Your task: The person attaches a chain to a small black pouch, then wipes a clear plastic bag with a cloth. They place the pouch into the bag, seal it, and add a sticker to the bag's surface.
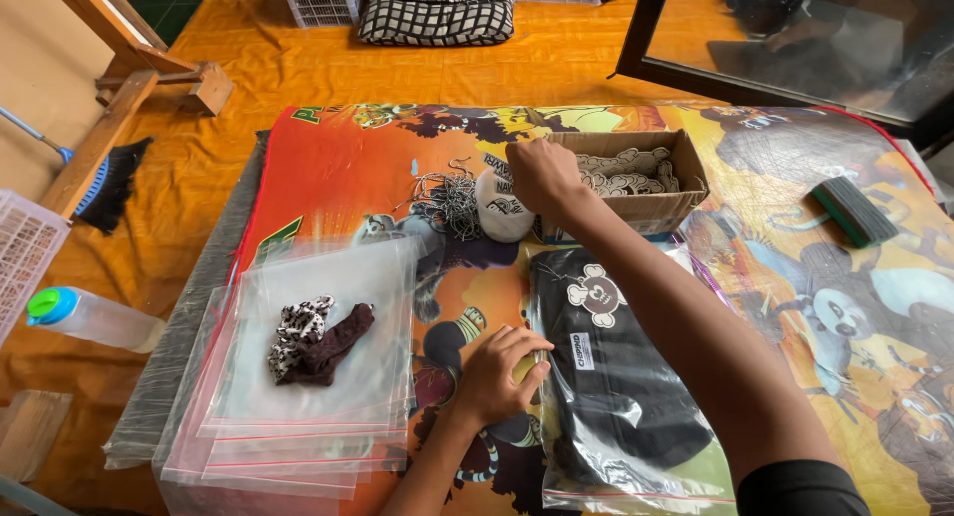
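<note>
Cartoon mat (pixel 348 168) — cardboard box (pixel 656 210), plastic bags (pixel 298 417)

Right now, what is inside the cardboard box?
The box holds white patches with black print. The right hand covers its left end, so what lies there and beneath the patches stays hidden.

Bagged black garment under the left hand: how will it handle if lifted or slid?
The bagged black garment is probably floppy: soft folded cloth in thin clear film, likely sagging if lifted by one edge. The glossy film looks slippery on the printed table cover. The left hand presses its edge.
</note>
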